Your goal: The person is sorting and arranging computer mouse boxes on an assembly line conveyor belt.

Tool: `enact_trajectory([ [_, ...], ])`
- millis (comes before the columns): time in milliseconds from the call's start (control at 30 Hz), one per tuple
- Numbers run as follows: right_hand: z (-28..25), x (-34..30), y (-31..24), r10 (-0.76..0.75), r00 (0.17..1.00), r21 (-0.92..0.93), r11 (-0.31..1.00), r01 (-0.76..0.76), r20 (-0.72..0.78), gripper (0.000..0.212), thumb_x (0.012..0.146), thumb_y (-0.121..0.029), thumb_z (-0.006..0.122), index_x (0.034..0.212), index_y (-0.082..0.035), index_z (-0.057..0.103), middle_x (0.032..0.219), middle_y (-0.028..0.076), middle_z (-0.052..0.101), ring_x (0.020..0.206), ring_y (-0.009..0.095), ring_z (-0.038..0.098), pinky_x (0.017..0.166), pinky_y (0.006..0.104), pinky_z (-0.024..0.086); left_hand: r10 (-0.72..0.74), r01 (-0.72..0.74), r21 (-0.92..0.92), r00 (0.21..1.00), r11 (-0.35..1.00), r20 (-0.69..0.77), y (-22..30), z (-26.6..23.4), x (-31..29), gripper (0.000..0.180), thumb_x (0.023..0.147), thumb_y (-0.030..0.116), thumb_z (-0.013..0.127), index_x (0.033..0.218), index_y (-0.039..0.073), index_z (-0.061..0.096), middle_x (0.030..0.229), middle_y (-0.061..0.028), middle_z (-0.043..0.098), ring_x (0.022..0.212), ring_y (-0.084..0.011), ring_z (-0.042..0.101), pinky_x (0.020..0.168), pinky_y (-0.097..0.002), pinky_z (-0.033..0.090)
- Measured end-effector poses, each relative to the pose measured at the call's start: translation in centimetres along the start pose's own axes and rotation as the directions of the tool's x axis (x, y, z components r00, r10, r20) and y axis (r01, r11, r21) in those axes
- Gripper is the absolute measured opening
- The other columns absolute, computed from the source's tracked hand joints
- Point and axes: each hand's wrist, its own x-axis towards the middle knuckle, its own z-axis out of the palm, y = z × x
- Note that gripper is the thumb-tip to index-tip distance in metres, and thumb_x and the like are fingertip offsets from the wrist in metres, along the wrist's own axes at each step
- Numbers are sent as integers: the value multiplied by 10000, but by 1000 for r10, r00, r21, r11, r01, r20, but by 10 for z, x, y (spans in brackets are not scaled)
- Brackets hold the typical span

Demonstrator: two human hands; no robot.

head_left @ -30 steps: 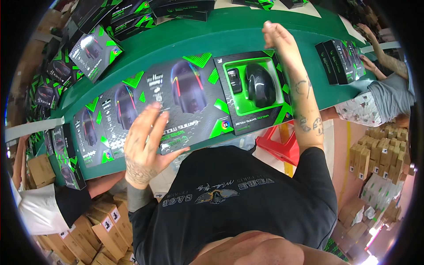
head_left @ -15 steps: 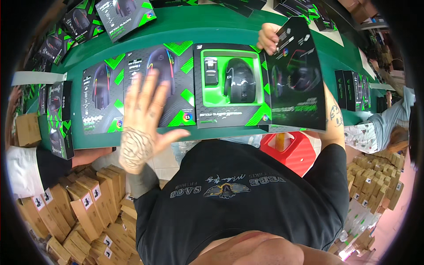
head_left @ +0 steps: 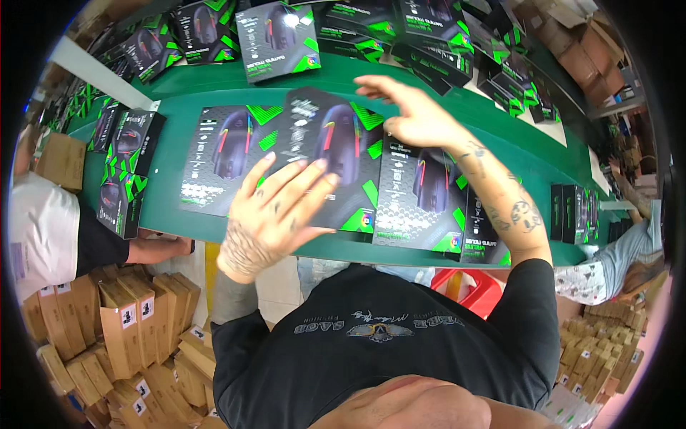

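Observation:
A row of black-and-green gaming mouse boxes lies along the green table. My left hand [head_left: 275,214] has its fingers spread over the lower left of the middle mouse box [head_left: 337,146], which sits askew and slightly blurred, overlapping the left mouse box [head_left: 207,164]. Near the middle box's upper right corner, my right hand [head_left: 400,111] is held with fingers stretched out and nothing in them. Below that forearm is another mouse box [head_left: 418,193] with its printed front showing. One more mouse box [head_left: 479,229] is partly hidden by the right forearm.
More mouse boxes [head_left: 279,43] crowd the table's far side. Stacked mouse boxes [head_left: 125,146] stand at the left end and others [head_left: 572,214] at the right. Brown cartons [head_left: 139,322] fill the floor at left. A red stool [head_left: 482,293] is under the table edge; co-workers flank me.
My right hand has let go of the raised box cover and moved left. That box's green tray with the mouse is now covered. The view has swung left.

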Motion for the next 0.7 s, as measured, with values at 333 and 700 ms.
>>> enact_trajectory([
  [333, -15, 39, 60, -405, 893, 918, 396, -22, 197, 220, 778, -235, 612, 664, -169, 435, 611, -13, 534, 622, 142, 543, 854, 276, 381, -483, 519, 78, 833, 851, -270, -52, -12, -52, 900, 529, 447, 791, 1268, 84, 427, 1336, -187, 362, 1230, -418, 323, 989, -483, 316],
  [700, -5, 26, 22, -168, 953, 814, 570, -113, 250, 191, 761, -140, 572, 652, -149, 415, 580, -37, 482, 558, 94, 495, 801, 264, 385, -733, 665, -417, 680, 619, -5, -101, -8, -110, 1018, 399, 483, 827, 1218, -10, 475, 994, -190, 618, 906, -291, 619, 814, -335, 474],
])
